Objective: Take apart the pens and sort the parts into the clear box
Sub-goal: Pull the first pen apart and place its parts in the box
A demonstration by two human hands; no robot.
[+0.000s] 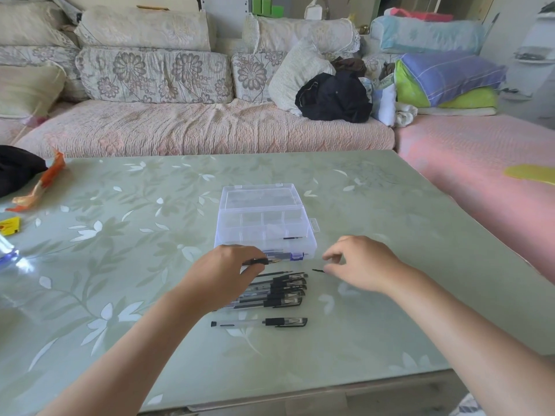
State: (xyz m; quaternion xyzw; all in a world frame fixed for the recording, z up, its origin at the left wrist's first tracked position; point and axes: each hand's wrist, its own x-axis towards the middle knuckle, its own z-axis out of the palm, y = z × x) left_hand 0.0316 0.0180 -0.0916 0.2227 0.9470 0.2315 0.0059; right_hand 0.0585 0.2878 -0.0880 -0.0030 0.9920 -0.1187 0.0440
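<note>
A clear compartment box [310, 246] lies open on the table, lid flat behind it. One thin black pen part [292, 238] rests in a front right compartment. My left hand [228, 274] holds a pen [270, 261] by its black grip, tip pointing right, just in front of the box. My right hand [360, 262] hovers to the right, thumb and forefinger pinched on a small black piece [317, 270]. Under my left hand lies a pile of several black-capped pens [285, 291]. One whole pen [261, 322] lies apart, nearer to me.
The table [150, 265] has a pale green leaf-patterned top. An orange wrapper [42, 184], a dark cloth [15, 169] and a yellow item [9, 226] lie at its left edge. A sofa with cushions and piled bedding stands behind.
</note>
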